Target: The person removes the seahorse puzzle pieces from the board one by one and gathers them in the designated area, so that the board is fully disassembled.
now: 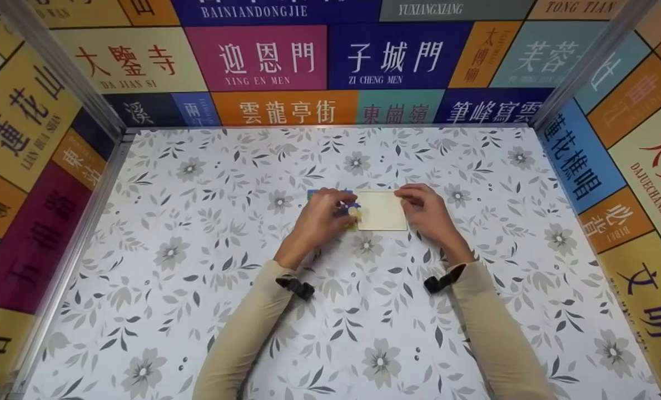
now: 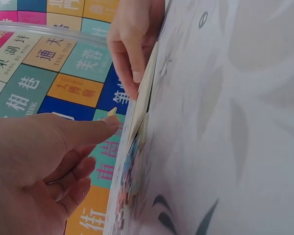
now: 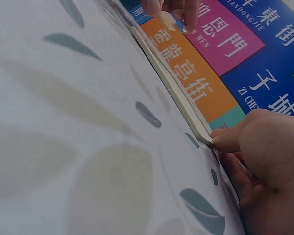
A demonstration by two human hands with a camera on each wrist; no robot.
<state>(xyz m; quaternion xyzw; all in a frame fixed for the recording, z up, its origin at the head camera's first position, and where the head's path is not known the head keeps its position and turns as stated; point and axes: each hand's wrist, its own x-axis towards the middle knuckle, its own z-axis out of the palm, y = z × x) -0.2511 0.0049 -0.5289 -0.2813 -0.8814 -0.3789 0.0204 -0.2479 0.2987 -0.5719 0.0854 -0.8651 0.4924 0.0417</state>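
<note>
In the head view my left hand [image 1: 324,214] is over a flat colourful picture [image 1: 314,193] and partly hides it. Thumb and fingers pinch a small jigsaw piece [image 2: 112,112]; its blue print and pale edge [image 3: 172,21] show in the right wrist view. A thin, flat cream board [image 1: 382,211] lies to the right, its left edge against the picture. My right hand [image 1: 429,214] grips that board at its far right corner, thumb on the edge and fingers curled beside it. The picture [image 2: 129,171] looks like joined jigsaw pieces in the left wrist view.
The table [image 1: 158,311] has a white cover with grey flowers and leaves. Panels of coloured blocks with Chinese lettering [image 1: 258,58] stand at the back and both sides. A black strap [image 1: 296,287] sits on each wrist.
</note>
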